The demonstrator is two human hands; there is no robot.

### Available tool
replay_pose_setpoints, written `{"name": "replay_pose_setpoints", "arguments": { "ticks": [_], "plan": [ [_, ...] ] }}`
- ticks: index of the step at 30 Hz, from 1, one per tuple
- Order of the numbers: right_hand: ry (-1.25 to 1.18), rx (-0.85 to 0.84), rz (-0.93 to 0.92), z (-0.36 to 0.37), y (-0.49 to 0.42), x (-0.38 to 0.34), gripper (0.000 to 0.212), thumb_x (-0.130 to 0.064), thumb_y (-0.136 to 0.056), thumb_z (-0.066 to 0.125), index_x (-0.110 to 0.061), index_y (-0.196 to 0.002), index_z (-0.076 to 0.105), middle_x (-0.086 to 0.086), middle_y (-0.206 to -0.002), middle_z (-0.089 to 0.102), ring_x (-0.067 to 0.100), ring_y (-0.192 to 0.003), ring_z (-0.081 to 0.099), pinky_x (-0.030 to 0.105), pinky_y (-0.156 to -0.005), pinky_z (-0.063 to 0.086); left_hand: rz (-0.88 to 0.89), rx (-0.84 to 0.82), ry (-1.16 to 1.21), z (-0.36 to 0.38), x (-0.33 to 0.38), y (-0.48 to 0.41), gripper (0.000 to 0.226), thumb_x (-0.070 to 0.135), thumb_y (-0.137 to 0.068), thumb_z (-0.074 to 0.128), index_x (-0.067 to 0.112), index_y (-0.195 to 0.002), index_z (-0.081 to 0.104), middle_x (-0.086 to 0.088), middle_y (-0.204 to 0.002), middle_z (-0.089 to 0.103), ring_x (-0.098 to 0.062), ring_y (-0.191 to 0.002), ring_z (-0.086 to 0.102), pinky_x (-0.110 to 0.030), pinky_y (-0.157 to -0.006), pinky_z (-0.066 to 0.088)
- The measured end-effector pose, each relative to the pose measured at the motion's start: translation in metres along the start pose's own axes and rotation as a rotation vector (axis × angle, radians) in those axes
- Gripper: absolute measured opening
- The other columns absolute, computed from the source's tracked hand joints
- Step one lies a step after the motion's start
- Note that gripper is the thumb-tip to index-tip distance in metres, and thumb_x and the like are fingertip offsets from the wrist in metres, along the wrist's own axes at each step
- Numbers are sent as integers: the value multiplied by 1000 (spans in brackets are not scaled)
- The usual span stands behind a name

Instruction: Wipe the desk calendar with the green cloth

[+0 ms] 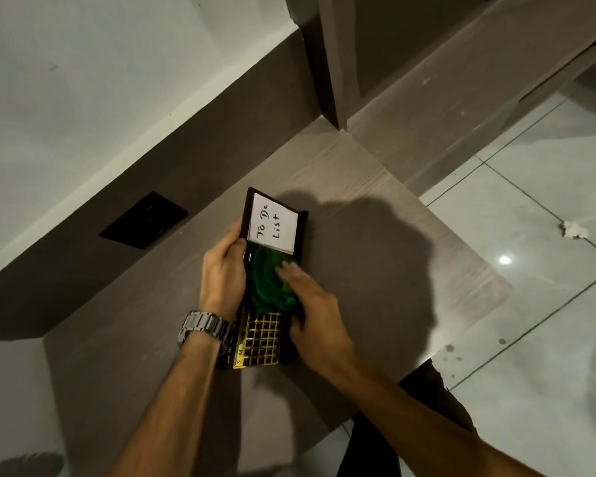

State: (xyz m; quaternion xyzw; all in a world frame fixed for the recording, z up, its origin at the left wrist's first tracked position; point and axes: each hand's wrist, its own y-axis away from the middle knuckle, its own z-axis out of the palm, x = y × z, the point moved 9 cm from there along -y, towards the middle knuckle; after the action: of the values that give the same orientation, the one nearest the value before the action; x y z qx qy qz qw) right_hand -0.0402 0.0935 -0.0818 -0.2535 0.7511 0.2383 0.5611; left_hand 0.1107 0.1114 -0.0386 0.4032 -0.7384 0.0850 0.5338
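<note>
The desk calendar (260, 340) lies flat on the grey-brown desk (375, 270); it is dark with a gold grid of day squares at its near end and a white "To Do List" pad (272, 223) at its far end. My left hand (222, 275), with a metal watch on the wrist, grips the calendar's left edge. A crumpled green cloth (267, 287) sits on the calendar's middle. My right hand (315, 316) presses on the cloth from the right, fingers over it, slightly blurred. The cloth hides the calendar's centre.
A black wall socket plate (143, 220) sits on the brown panel behind the desk. The desk's right edge drops to a glossy tiled floor (530, 270), where a scrap of white paper (573, 229) lies. A dark vertical post (327, 63) rises at the desk's far corner.
</note>
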Motion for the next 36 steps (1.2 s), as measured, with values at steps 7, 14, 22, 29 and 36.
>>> {"name": "replay_pose_setpoints", "arguments": {
  "ticks": [7,14,22,29,36],
  "plan": [
    [33,32,35,-5,-10,1,77,20,-79,58,-17,-145,46,1,-155,42,14,-147,27,45,-119,31,-67,24,-4,-1,0,5,48,16,-99,32,52,-116,60,25,-106,66,4,-97,67,-14,-76,56],
    [66,-53,-69,-3,-14,-12,80,20,-77,59,-15,-147,43,2,-155,42,14,-146,26,36,-120,25,-79,24,-13,-3,-3,4,44,24,-97,35,50,-118,64,18,-110,72,0,-101,67,-20,-81,55],
    [12,-50,-76,-4,-19,-20,76,19,-77,60,-12,-145,46,8,-150,48,19,-143,36,37,-118,31,-176,-6,94,-3,-14,8,46,65,-75,37,43,-87,76,4,-99,78,-30,-105,68,-49,-90,53],
    [38,-3,-8,-7,-24,-25,71,18,-75,60,-11,-140,52,8,-138,55,19,-133,41,34,-114,36,-196,16,73,-6,-23,8,55,68,-76,35,30,-89,71,-8,-105,72,-34,-102,65,-54,-92,51],
    [51,11,44,-9,-23,-16,69,17,-79,58,-12,-141,50,8,-136,55,18,-130,40,26,-108,37,-133,-39,75,-3,-13,8,43,66,-80,35,48,-91,73,1,-112,74,-28,-108,66,-61,-100,47]
  ]
}}
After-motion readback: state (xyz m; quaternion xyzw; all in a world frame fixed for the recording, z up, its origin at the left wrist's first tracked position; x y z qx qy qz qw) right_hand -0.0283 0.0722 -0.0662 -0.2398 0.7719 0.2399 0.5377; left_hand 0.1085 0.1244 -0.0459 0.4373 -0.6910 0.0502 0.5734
